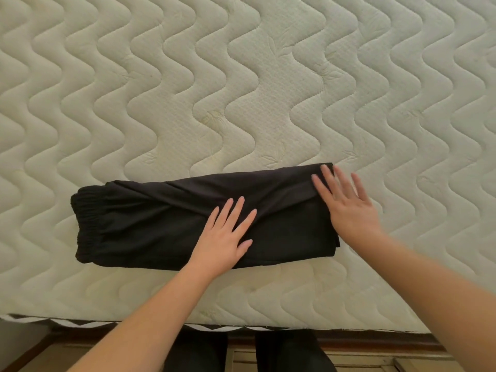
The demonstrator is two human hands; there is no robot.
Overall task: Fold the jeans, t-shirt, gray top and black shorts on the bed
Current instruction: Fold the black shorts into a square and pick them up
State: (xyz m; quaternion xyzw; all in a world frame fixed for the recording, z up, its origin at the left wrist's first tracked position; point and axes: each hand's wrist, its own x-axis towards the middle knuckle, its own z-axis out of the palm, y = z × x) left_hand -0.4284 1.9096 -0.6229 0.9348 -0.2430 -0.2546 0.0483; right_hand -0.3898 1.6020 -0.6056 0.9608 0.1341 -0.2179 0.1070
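- Here the black shorts lie on the bed, near its front edge, folded lengthwise into a long dark band that runs from left to right
- The gathered elastic waistband is at the left end of the band; the leg hems are at the right end
- A diagonal crease crosses the upper layer of cloth from upper left toward the middle
- The left hand rests palm down on the middle of the shorts, fingers straight and slightly spread, pointing away from the person, thumb out to the right and flat on the cloth
- The right hand lies flat at the right end of the shorts, fingers straight and fanned apart; the fingertips reach the far right corner of the fabric, and the outer side of the hand extends past the hem over the mattress
- Neither hand curls round or pinches the cloth; both lie on it with open palms
- Both forearms are bare and come in from the bottom of the view
- The bed shows an uncovered cream mattress with wavy quilted stitching
- Below the mattress edge there is a wooden frame and, between the forearms, the person's dark-clad legs
- The jeans, t-shirt and gray top cannot be seen in this view
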